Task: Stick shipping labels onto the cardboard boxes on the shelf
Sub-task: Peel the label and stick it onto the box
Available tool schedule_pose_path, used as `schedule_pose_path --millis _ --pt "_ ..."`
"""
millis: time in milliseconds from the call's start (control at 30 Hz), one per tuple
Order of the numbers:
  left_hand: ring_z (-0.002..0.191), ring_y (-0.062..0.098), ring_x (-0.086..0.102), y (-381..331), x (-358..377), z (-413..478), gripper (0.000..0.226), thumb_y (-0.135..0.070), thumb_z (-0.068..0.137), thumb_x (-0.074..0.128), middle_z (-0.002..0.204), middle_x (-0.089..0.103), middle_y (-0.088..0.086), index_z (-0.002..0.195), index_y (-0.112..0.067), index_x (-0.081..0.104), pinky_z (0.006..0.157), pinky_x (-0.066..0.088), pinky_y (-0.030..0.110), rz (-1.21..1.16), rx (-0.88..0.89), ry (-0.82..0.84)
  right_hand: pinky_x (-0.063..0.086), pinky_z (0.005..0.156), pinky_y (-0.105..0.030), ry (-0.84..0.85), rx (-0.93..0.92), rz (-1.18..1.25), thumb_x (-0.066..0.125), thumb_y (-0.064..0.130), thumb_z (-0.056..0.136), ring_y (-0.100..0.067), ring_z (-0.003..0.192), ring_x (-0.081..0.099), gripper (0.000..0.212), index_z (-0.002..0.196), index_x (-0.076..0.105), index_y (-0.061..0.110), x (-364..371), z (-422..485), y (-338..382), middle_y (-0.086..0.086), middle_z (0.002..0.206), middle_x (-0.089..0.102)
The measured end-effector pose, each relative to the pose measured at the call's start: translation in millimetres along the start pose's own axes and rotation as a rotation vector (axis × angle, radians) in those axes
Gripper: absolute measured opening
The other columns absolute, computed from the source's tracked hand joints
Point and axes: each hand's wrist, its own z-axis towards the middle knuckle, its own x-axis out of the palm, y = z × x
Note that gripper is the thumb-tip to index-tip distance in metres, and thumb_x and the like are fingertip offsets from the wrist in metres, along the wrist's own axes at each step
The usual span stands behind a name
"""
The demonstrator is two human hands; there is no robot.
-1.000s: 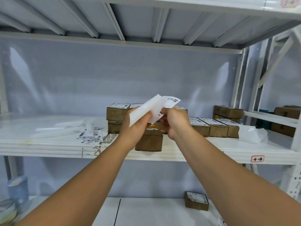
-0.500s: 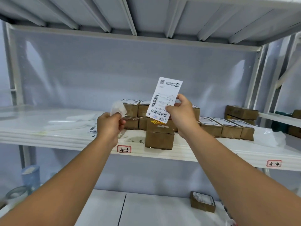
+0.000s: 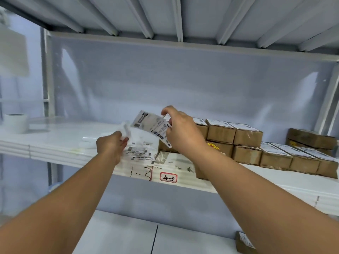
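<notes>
Right hand (image 3: 183, 131): thumb and fingers are clamped together on the right edge of one shipping label (image 3: 150, 125). The label is held in the air above the shelf (image 3: 45, 143), tilted, printed face toward the camera, at 9 o'clock of the hand.

Left hand (image 3: 111, 145): the fingers are curled on a white paper scrap (image 3: 126, 130), which is blurred and sticks out at 1 o'clock of the hand.

Cardboard boxes (image 3: 247, 138): these stand on the shelf at 3 o'clock of the right hand, in two tiers, with a single row running on toward 4 o'clock. Labels cover the visible tops.

Loose labels (image 3: 139, 153): these lie flat on the shelf at 6 o'clock of the held label.

Shelf tag (image 3: 168, 177): marked "4-3", it is fixed to the front edge of the shelf.
</notes>
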Motion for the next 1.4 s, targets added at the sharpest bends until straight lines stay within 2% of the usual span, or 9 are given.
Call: schedule_pose_path --millis 167,267,333,500,733,867,1133,1267,1400 --pt "0.07 0.017 0.054 -2 -12 29 0.021 -0.025 0.085 0.059 0.074 0.056 0.005 0.068 -0.015 0.051 0.08 0.043 0.033 0.689 0.529 -0.036 0.051 0.067 -0.038 -0.02 -0.011 -0.081 0.048 -0.002 0.087 -0.024 0.095 0.056 0.044 0.124 0.042 0.023 16 13 -1 -0.004 0.108 0.056" --pt "0.108 0.036 0.047 6 -21 48 0.036 -0.027 0.094 0.051 0.111 0.055 0.023 0.113 0.003 0.053 0.091 0.035 0.04 1.063 0.84 -0.089 0.042 0.062 -0.032 -0.022 -0.032 -0.155 0.046 -0.001 0.088 -0.023 0.095 0.055 0.037 0.118 0.048 0.022 23 19 -3 -0.002 0.107 0.058" --pt "0.119 0.041 0.036 11 -24 58 0.047 -0.026 0.096 0.047 0.126 0.047 0.027 0.131 0.004 0.042 0.095 0.033 0.047 1.321 0.81 -0.123 0.042 0.064 -0.033 -0.001 -0.03 -0.199 0.045 0.001 0.089 -0.022 0.097 0.054 0.033 0.113 0.051 0.022 26 22 -5 -0.001 0.109 0.058" --pt "0.118 0.036 0.03 15 -23 58 0.038 -0.032 0.096 0.041 0.124 0.036 0.021 0.123 -0.009 0.054 0.094 0.032 0.042 1.672 0.721 -0.124 0.049 0.07 -0.035 -0.025 -0.016 -0.216 0.046 0.002 0.089 -0.022 0.096 0.054 0.03 0.107 0.057 0.022 26 24 -9 -0.001 0.106 0.058" --pt "0.098 0.034 0.05 14 -17 28 0.045 -0.037 0.09 0.039 0.106 0.051 0.017 0.105 -0.008 0.069 0.086 0.041 0.038 1.153 1.147 0.138 0.048 0.07 -0.034 -0.024 0.026 -0.222 0.046 0.001 0.089 -0.022 0.1 0.056 0.034 0.108 0.063 0.022 18 20 -15 -0.001 0.109 0.064" --pt "0.085 -0.002 0.052 -7 25 -38 0.028 -0.037 0.095 0.049 0.101 0.058 -0.002 0.103 -0.016 0.066 0.074 0.036 0.002 0.784 0.951 0.462 0.048 0.084 -0.037 -0.017 0.002 -0.163 0.044 0.0 0.088 -0.023 0.102 0.057 0.034 0.107 0.065 0.019 4 18 -15 -0.004 0.107 0.067" --pt "0.068 0.001 0.057 -26 67 -96 0.01 -0.016 0.087 0.063 0.078 0.064 -0.006 0.095 -0.021 0.067 0.05 0.038 0.003 0.763 0.75 0.459 0.049 0.083 -0.032 -0.123 0.035 0.139 0.043 -0.003 0.087 -0.015 0.095 0.059 0.033 0.098 0.057 0.025 -34 3 -24 0.005 0.097 0.065" --pt "0.071 0.008 0.061 -29 74 -119 0.009 -0.013 0.088 0.062 0.081 0.063 -0.004 0.095 -0.019 0.063 0.052 0.042 0.013 0.691 0.689 0.408 0.039 0.101 -0.028 -0.363 0.214 0.308 0.053 0.005 0.089 -0.019 0.126 0.041 0.031 0.11 0.054 0.028 -50 -10 -32 0.0 0.136 0.044" --pt "0.068 0.018 0.066 -25 84 -137 0.021 -0.003 0.089 0.058 0.094 0.067 0.01 0.106 -0.014 0.054 0.048 0.051 0.023 0.328 0.279 0.438 0.044 0.056 -0.02 -0.393 0.614 0.734 0.059 0.016 0.088 -0.012 0.08 0.055 0.022 0.102 0.045 0.027 -60 -31 -45 -0.005 0.12 0.05"
